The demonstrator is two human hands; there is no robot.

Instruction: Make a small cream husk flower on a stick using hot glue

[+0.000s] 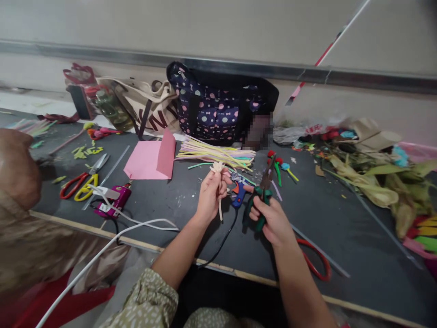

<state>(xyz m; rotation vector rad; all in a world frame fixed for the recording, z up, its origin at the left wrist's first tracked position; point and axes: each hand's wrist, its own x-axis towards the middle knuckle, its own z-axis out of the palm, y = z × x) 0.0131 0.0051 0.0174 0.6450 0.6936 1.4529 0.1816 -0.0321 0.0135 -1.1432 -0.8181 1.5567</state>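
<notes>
Left hand [210, 195] has its fingers curled tight around a thin cream pipe-cleaner stem with a knotted little tuft on top [218, 178], held upright over the dark counter [341, 218]; the lower end pokes out below the palm. Right hand [272, 222] is wrapped around the green-handled pliers [260, 197], fingers closed on the grips, nose pointing to 12 o'clock. Can't tell if the nose is open, too small and dark. A blue and orange glue gun [239, 191] sits between the hands, mostly hidden behind them. At 12 o'clock there's a bundle of pastel pipe cleaners [215, 152]. A blurred patch covers something beside the dotted navy bag [218, 109]. At 9 o'clock, another person's brown sleeve [17, 173] is cut off by the edge.
</notes>
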